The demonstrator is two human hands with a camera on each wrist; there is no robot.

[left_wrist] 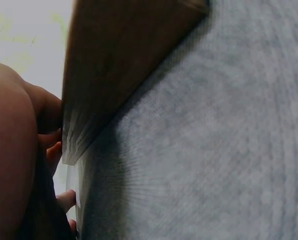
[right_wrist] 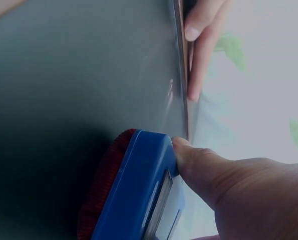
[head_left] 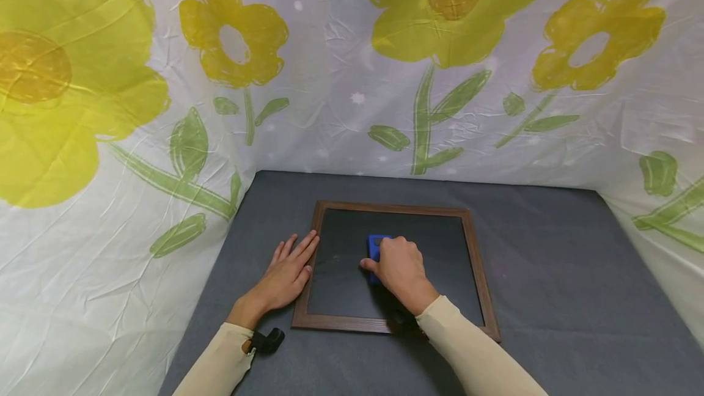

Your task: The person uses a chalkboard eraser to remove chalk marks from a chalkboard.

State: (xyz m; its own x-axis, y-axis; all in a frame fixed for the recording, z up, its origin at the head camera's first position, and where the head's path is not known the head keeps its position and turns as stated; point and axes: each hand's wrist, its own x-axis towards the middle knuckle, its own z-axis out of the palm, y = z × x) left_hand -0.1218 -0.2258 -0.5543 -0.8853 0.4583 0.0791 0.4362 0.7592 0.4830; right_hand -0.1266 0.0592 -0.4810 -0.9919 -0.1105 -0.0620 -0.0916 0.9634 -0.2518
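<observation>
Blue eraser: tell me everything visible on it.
The eraser is a blue, plastic-looking block, with a dark red, ribbed, fabric-like pad along its underside and a rectangular inset on its back. The right hand grips it, thumb on its left side. It lies lengthwise away from the person, pad towards the dark board, within the brown frame. Whether the whole pad touches the board isn't clear.

No readable lettering or numbers.
</observation>
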